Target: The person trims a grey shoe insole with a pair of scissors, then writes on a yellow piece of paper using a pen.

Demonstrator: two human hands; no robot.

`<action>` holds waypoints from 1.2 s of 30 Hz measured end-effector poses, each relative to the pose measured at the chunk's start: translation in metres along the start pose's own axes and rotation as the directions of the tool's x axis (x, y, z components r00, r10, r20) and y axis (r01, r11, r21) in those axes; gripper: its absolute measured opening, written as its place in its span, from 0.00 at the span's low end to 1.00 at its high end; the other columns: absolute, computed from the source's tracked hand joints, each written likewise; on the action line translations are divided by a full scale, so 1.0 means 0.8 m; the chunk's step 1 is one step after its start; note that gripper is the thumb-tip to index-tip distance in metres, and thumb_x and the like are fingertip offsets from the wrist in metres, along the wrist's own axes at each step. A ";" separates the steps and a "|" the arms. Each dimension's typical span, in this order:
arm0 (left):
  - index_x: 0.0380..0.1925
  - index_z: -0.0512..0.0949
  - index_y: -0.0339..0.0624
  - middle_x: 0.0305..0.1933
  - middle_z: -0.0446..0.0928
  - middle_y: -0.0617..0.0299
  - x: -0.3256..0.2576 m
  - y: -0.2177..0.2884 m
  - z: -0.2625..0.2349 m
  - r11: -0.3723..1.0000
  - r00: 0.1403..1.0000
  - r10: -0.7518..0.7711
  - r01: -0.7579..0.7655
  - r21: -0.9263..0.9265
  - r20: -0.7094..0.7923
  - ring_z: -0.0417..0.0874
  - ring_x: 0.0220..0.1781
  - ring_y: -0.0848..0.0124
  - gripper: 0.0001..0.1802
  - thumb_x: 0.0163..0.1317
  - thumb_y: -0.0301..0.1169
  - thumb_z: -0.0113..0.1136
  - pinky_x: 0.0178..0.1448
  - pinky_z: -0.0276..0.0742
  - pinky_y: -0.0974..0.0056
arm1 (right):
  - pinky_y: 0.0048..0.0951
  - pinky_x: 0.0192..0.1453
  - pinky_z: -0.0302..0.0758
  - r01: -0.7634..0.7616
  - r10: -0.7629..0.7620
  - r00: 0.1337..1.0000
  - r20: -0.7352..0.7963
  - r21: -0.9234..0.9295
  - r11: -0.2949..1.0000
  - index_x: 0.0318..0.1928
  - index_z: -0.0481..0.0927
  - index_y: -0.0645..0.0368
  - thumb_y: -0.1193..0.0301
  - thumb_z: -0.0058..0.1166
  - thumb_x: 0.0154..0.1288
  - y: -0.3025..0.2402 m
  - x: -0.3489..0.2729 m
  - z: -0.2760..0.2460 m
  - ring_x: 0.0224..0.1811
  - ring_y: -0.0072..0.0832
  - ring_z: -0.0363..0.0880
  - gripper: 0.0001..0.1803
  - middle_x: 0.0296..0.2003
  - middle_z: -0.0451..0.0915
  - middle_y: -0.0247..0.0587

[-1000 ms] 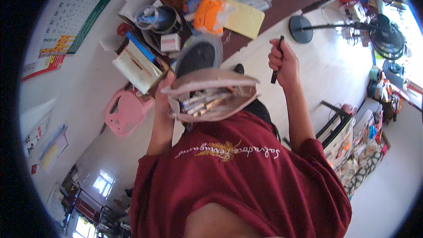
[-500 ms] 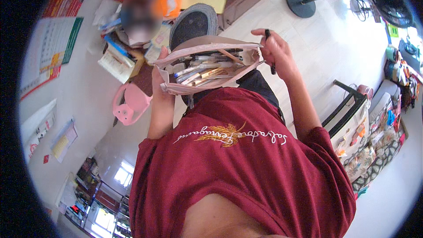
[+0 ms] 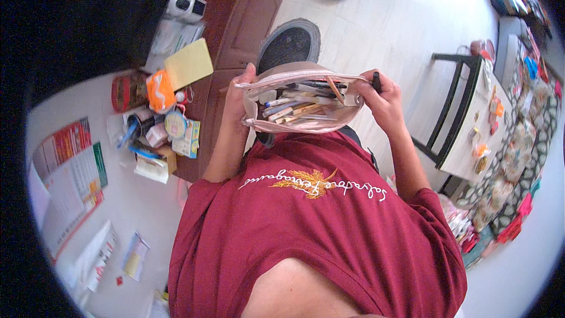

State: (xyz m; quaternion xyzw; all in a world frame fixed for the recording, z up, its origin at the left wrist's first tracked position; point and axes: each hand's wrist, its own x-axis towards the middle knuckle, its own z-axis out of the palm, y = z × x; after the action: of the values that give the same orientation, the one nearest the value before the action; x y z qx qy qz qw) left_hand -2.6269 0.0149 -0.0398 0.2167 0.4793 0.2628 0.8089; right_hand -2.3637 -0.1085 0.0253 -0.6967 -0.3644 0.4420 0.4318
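A pale pink zip pencil case (image 3: pixel 318 75) gapes open in front of my chest, with several pens (image 3: pixel 294 103) and wooden pencils lying inside it. My left hand (image 3: pixel 236 97) grips its left end, thumb up along the rim. At the right end, my right hand (image 3: pixel 384 105) is closed, with a black pen (image 3: pixel 376 81) sticking up between its fingers. Those fingers also touch the case's edge; how firmly they hold it is hidden. A thin brown pencil (image 3: pixel 335 89) leans up against the far rim of the case.
To the left, a cluttered surface carries an orange packet (image 3: pixel 160 91), a yellow pad (image 3: pixel 188 63) and a white device (image 3: pixel 186 7). A dark oval mat (image 3: pixel 289 47) lies on the floor beyond the case. On the right stands a black-legged table (image 3: pixel 450 112) beside a patterned couch (image 3: pixel 518 171).
My right hand has come in against the case's right end, and the black pen in it now points upward. The whole view has turned, and the case sits slightly farther right.
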 end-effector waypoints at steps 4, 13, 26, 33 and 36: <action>0.39 0.76 0.32 0.37 0.79 0.53 0.073 -0.022 -0.017 0.997 0.973 -0.070 0.073 -0.007 0.221 0.81 0.33 0.68 0.25 0.66 0.46 0.45 0.36 0.78 0.66 | 0.20 0.29 0.68 -0.091 0.104 0.988 -0.116 0.117 0.989 0.32 0.76 0.64 0.71 0.51 0.60 0.009 -0.014 -0.005 0.25 0.15 0.69 0.07 0.21 0.74 0.29; 0.42 0.72 0.41 0.37 0.75 0.57 0.142 -0.007 -0.010 0.985 0.980 -0.129 0.108 0.137 0.155 0.80 0.36 0.62 0.20 0.61 0.45 0.47 0.39 0.79 0.57 | 0.28 0.40 0.72 -0.014 0.010 1.000 -0.020 -0.222 0.975 0.44 0.74 0.60 0.56 0.73 0.34 -0.007 -0.046 0.019 0.36 0.29 0.75 0.36 0.33 0.73 0.41; 0.36 0.75 0.39 0.30 0.77 0.60 0.186 -0.049 0.124 0.892 0.878 -0.426 0.367 0.263 0.219 0.78 0.29 0.70 0.17 0.64 0.43 0.51 0.36 0.77 0.63 | 0.33 0.30 0.71 0.107 -0.299 0.881 -0.367 -0.461 0.881 0.30 0.72 0.59 0.76 0.62 0.45 0.034 -0.071 -0.057 0.28 0.40 0.74 0.12 0.25 0.71 0.43; 0.35 0.79 0.35 0.31 0.80 0.64 0.215 -0.091 0.266 0.731 0.876 -0.185 -0.180 0.658 0.445 0.77 0.33 0.78 0.12 0.62 0.34 0.55 0.40 0.71 0.74 | 0.36 0.30 0.72 -0.015 -0.232 0.808 -0.541 -0.413 0.911 0.32 0.72 0.58 0.77 0.61 0.44 0.098 -0.095 -0.196 0.30 0.41 0.75 0.13 0.28 0.72 0.42; 0.40 0.79 0.36 0.34 0.79 0.64 0.255 -0.132 0.311 0.713 0.892 -0.157 -0.195 0.673 0.425 0.78 0.35 0.77 0.11 0.56 0.24 0.57 0.42 0.73 0.73 | 0.35 0.31 0.72 -0.068 -0.181 0.792 -0.583 -0.378 0.923 0.31 0.72 0.58 0.75 0.60 0.47 0.128 -0.105 -0.265 0.30 0.42 0.75 0.11 0.28 0.72 0.42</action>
State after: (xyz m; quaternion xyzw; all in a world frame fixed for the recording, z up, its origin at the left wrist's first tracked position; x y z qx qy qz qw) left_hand -2.3002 0.0385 -0.1274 0.5665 0.3384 0.0121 0.7513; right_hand -2.1826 -0.2792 0.0057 -0.8599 -0.3059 0.1024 0.3957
